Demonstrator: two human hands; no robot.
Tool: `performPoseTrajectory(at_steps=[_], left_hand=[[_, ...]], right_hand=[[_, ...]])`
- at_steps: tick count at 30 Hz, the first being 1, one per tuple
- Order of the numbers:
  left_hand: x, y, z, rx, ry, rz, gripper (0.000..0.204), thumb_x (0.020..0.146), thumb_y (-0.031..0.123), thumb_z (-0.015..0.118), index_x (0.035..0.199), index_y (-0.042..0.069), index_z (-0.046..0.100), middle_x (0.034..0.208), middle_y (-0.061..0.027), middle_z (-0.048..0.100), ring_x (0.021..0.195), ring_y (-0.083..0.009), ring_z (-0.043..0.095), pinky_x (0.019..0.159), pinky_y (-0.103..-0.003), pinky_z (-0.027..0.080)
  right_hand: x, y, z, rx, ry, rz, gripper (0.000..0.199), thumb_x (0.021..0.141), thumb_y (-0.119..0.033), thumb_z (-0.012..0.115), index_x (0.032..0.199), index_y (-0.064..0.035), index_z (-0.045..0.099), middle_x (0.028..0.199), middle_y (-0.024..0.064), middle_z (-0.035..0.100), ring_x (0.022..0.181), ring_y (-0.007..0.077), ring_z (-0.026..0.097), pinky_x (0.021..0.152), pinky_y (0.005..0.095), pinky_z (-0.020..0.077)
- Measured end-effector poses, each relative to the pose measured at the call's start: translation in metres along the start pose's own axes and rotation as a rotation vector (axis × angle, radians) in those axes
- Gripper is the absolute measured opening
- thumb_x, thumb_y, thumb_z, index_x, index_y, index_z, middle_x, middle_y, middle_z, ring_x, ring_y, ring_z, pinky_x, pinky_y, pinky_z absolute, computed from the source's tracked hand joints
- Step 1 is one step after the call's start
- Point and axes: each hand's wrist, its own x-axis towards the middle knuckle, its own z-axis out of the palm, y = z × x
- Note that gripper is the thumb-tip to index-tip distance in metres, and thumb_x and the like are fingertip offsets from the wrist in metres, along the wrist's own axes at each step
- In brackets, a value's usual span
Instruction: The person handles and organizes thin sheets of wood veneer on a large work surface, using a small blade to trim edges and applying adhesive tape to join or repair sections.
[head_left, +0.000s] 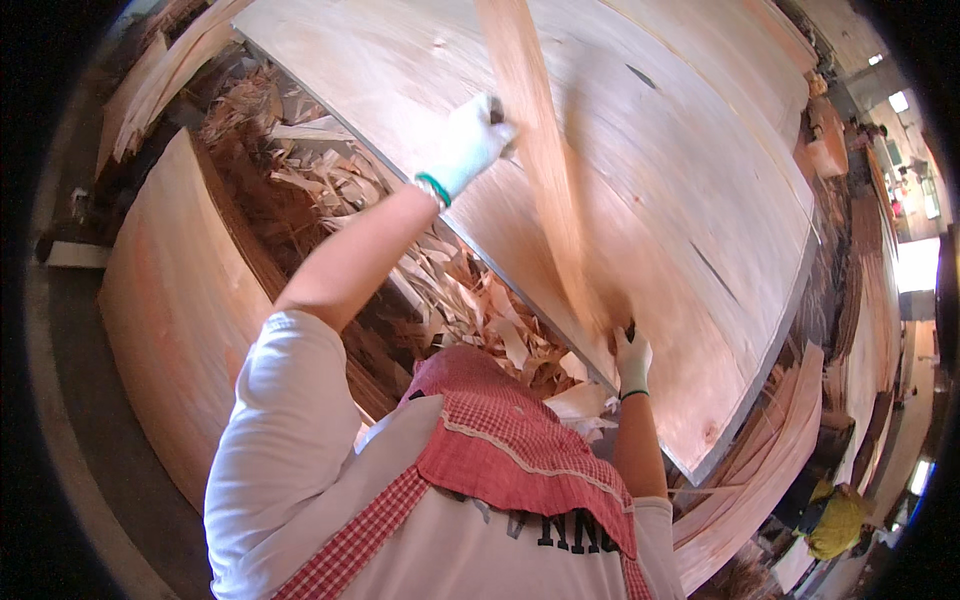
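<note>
"Furthest left on your feed?"

"Stack of wood sheets (pixel 175 310), tan face up, layered edge dark. Right of it I see wood scraps (pixel 490 300), loose and curled, heaped along the near side of a broad pale panel (pixel 700 220)."

"Next, the hands. Left one?"

"Left hand (pixel 477 145): pale glove, green band (pixel 433 188) at the wrist, over the panel. Fingers curled in; I read them as pinched closed on the left edge of the wood strip (pixel 543 150)."

"Where does the strip lie?"

"Long, narrow, above the panel, slanting from the top rim of my view down toward the right hand (pixel 633 362). Shadow (pixel 574 110) beside its upper part."

"And that right hand?"

"Pale glove again, at the strip's lower end, near the panel's edge. Fingers partly bent. Blurred there; I cannot tell whether it has a grip."

"Beyond?"

"Past the panel's right edge, pinkish veneer sheets (pixel 765 440), overlapping. Further right, something yellow (pixel 838 525), too small for me to identify."
</note>
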Motion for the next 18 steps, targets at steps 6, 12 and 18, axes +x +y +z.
performPoseTrajectory(at_steps=[6,12,18], left_hand=[[-0.101,-0.007,0.041,0.472,0.384,0.336,0.043,0.083,0.016,0.069,0.120,0.001,0.051,0.105,-0.0210,0.061,0.092,-0.0327,0.063,0.080,-0.041,0.052],[-0.190,0.040,0.116,0.683,-0.559,0.605,0.041,0.090,0.024,0.055,0.126,0.004,0.054,0.131,-0.0145,0.053,0.126,-0.0307,0.047,0.110,-0.042,0.034],[-0.144,-0.009,0.132,0.830,-0.572,0.292,0.047,0.093,0.024,0.047,0.135,0.003,0.044,0.147,-0.0157,0.039,0.137,-0.0289,0.036,0.117,-0.040,0.023]], right_hand=[[0.005,0.041,0.013,0.048,0.139,-0.088,0.040,0.086,-0.037,0.064,0.096,0.0019,0.065,0.089,0.0248,0.067,0.086,0.0402,0.065,0.076,0.0467,0.0485],[0.011,0.048,0.014,0.136,0.017,-0.055,0.037,0.088,-0.033,0.063,0.100,0.0022,0.065,0.084,0.0220,0.067,0.075,0.0352,0.065,0.068,0.0425,0.0488],[-0.004,0.013,0.007,0.061,0.065,-0.040,0.046,0.091,-0.042,0.057,0.110,-0.0004,0.065,0.094,0.0257,0.067,0.089,0.0409,0.065,0.078,0.0468,0.0499]])
